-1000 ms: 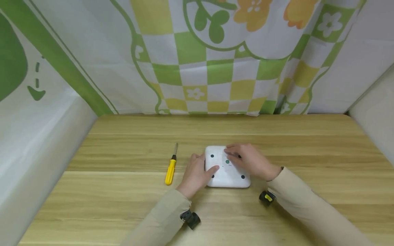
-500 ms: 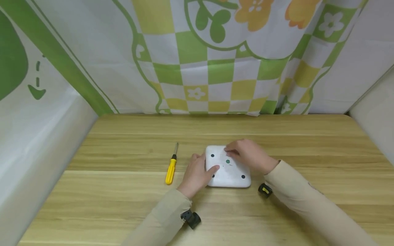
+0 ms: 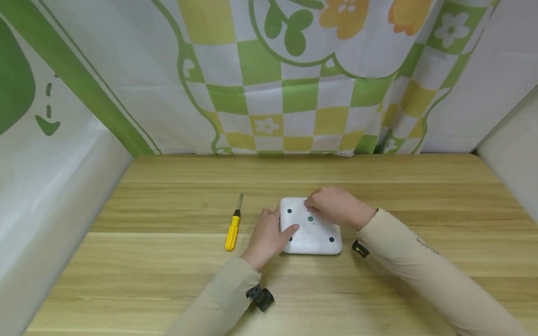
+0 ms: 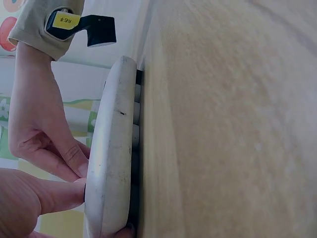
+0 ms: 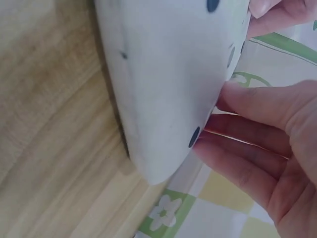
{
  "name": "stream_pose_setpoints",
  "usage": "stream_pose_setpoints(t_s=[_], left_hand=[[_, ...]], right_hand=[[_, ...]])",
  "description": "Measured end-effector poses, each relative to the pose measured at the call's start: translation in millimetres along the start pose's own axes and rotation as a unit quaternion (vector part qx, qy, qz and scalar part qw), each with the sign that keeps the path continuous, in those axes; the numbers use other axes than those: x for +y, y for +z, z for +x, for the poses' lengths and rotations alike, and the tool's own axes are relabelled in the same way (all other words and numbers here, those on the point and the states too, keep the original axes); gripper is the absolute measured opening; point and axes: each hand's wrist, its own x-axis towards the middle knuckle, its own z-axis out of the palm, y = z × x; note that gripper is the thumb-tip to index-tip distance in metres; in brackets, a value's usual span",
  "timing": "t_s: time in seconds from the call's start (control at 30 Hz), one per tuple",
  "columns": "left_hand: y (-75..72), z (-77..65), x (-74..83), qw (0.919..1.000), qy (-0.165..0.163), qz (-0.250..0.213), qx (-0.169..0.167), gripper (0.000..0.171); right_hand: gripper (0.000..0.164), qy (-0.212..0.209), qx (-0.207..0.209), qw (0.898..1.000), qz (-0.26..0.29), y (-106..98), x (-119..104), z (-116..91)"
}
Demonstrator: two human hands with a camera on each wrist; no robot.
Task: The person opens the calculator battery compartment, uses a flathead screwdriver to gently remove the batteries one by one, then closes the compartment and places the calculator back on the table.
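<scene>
A white calculator [image 3: 313, 242] lies face down on the wooden table, with dark round feet on its back and keys [image 4: 135, 136] showing beneath its edge. My left hand [image 3: 266, 238] grips its left side, the thumb on the back and the other fingers around the edge, mostly hidden. My right hand [image 3: 334, 205] bends over the far part of the back. Its thumb and fingertips [image 5: 230, 94] touch the surface there, near a green dot [image 3: 310, 219]. The spot right under those fingertips is hidden in the head view.
To the left of the calculator lies a screwdriver [image 3: 233, 228] with a yellow handle, its tip pointing away. A patterned green, yellow and white curtain [image 3: 300, 98] hangs behind the table's far edge [image 3: 252, 156]. Both sleeves carry small black wrist cameras [image 3: 260, 297].
My right wrist has swung a little away from me and turned, while its fingertips stay near the same spot and bunch closer. The left hand, calculator and screwdriver hold their places.
</scene>
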Motion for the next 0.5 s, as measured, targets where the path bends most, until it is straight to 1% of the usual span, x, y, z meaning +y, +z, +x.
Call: stream_pose_setpoints(t_s=[0.13,0.3,0.4,0.5], left_hand=[[0.1,0.2,-0.1,1.0,0.001,0.001,0.002,0.061],[0.4,-0.1,-0.1,1.0,0.005,0.003,0.003,0.06],[0.7,0.0,-0.1,1.0,0.006,0.003,0.003,0.06],[1.4,0.1,0.0,0.9999,0.01,0.005,0.003,0.059]], right_hand=[[0.011,-0.02,-0.005,0.999,-0.032,0.5,-2.8,-1.0],[0.009,-0.04,-0.002,0.997,-0.067,2.5,-4.7,-2.8],[0.007,-0.048,0.003,0.996,-0.075,4.1,-4.3,-3.9],[0.007,-0.042,0.011,0.998,-0.055,6.3,-2.0,-4.7]])
